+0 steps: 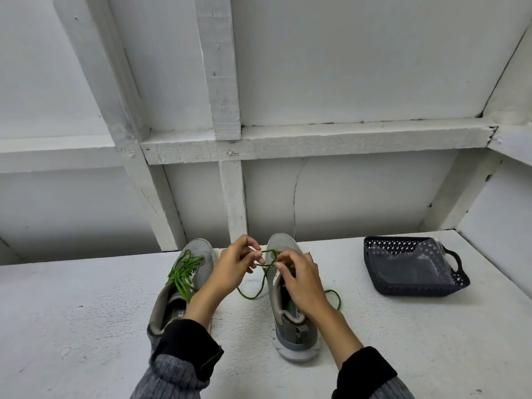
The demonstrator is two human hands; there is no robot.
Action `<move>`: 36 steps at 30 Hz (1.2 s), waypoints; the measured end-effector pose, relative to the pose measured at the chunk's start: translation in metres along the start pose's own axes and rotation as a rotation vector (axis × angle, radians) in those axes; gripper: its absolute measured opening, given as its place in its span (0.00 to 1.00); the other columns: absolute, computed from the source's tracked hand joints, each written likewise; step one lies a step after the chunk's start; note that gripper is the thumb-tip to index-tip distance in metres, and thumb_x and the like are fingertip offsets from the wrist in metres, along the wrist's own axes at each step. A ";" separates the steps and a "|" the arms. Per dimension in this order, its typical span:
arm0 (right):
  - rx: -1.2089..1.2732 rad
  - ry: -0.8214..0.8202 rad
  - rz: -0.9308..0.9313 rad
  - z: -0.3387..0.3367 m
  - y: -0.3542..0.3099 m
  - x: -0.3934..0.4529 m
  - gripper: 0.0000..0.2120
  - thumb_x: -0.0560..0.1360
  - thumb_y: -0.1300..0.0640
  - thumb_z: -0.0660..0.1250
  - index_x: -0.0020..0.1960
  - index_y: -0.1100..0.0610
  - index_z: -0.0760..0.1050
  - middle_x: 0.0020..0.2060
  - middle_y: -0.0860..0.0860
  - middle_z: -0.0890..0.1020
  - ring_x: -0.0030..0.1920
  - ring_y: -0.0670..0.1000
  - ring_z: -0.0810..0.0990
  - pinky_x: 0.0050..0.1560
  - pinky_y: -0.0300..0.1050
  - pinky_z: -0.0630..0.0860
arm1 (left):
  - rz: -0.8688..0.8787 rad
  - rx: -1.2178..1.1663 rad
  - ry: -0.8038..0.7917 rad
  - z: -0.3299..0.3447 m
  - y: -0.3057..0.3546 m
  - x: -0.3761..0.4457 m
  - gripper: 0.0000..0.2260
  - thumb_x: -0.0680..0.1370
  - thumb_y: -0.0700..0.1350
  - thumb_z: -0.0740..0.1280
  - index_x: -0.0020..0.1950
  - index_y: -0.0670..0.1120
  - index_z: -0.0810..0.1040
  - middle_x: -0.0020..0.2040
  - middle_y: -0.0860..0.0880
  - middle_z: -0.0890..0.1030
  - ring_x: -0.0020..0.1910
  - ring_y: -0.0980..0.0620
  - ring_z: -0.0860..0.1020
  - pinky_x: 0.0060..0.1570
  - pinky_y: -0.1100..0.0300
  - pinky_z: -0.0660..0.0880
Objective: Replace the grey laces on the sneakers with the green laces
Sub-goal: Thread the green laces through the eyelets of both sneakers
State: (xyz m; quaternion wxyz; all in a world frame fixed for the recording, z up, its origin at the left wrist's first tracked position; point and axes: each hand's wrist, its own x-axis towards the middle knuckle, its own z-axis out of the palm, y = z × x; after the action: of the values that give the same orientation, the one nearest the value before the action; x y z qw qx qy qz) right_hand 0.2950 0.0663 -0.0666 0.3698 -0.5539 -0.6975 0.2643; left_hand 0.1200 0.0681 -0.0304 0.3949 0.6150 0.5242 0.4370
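Two grey sneakers stand side by side on the white table, toes pointing away from me. The left sneaker [198,254] carries a green lace [184,272] bunched in loops over its tongue. Over the right sneaker [283,246] my left hand [230,269] and my right hand [299,279] each pinch a strand of a second green lace [259,286]. The strands cross between my fingertips above the eyelets. One loose loop hangs down between the shoes, and another end [335,298] curls on the table to the right.
A dark blue perforated basket [383,283] with a clear plastic bag inside sits at the right of the white table [86,312]. A white wall with wooden beams rises just behind the shoes.
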 end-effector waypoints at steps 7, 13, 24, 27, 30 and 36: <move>-0.121 -0.112 -0.054 0.001 -0.005 0.007 0.09 0.80 0.48 0.61 0.56 0.46 0.77 0.50 0.41 0.75 0.57 0.47 0.69 0.56 0.47 0.61 | 0.073 0.031 -0.162 -0.011 0.005 -0.003 0.05 0.80 0.36 0.63 0.47 0.44 0.71 0.35 0.51 0.80 0.37 0.57 0.75 0.39 0.65 0.70; 0.060 0.044 -0.081 -0.005 -0.017 0.013 0.10 0.82 0.59 0.56 0.44 0.57 0.73 0.42 0.49 0.77 0.46 0.51 0.73 0.45 0.43 0.67 | -0.130 -0.451 -0.223 -0.018 0.012 -0.004 0.12 0.82 0.34 0.56 0.54 0.43 0.79 0.40 0.53 0.80 0.39 0.58 0.75 0.40 0.66 0.72; -0.167 -0.030 -0.156 -0.004 -0.037 0.013 0.09 0.82 0.59 0.51 0.44 0.52 0.66 0.30 0.50 0.73 0.31 0.52 0.70 0.33 0.50 0.65 | -0.186 -0.921 0.094 -0.021 0.018 0.002 0.09 0.78 0.42 0.62 0.54 0.44 0.80 0.43 0.51 0.83 0.43 0.56 0.79 0.49 0.64 0.79; -0.200 -0.034 -0.170 -0.001 -0.034 0.011 0.10 0.83 0.57 0.52 0.43 0.49 0.64 0.30 0.51 0.75 0.32 0.52 0.71 0.34 0.51 0.67 | -0.194 -0.936 0.192 -0.023 0.016 0.005 0.10 0.80 0.45 0.60 0.51 0.43 0.79 0.40 0.50 0.78 0.42 0.55 0.78 0.51 0.62 0.79; -0.222 -0.056 -0.215 0.003 -0.032 0.008 0.09 0.83 0.54 0.52 0.45 0.49 0.66 0.31 0.49 0.76 0.33 0.52 0.73 0.35 0.51 0.68 | -0.216 -1.144 0.235 -0.026 0.016 0.009 0.11 0.82 0.45 0.57 0.49 0.42 0.77 0.41 0.49 0.79 0.40 0.55 0.81 0.47 0.60 0.81; -0.172 -0.060 -0.183 0.003 -0.026 0.007 0.14 0.83 0.53 0.53 0.61 0.53 0.74 0.56 0.45 0.76 0.57 0.47 0.68 0.57 0.41 0.66 | -0.022 -0.180 0.467 -0.039 0.018 0.013 0.06 0.81 0.45 0.64 0.48 0.45 0.79 0.39 0.55 0.81 0.38 0.61 0.77 0.42 0.67 0.72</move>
State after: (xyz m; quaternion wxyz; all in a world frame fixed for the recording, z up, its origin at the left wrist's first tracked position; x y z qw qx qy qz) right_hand 0.2765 0.0666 -0.0470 0.3224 -0.5097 -0.7759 0.1850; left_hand 0.0895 0.0792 -0.0005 0.3211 0.4540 0.5667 0.6080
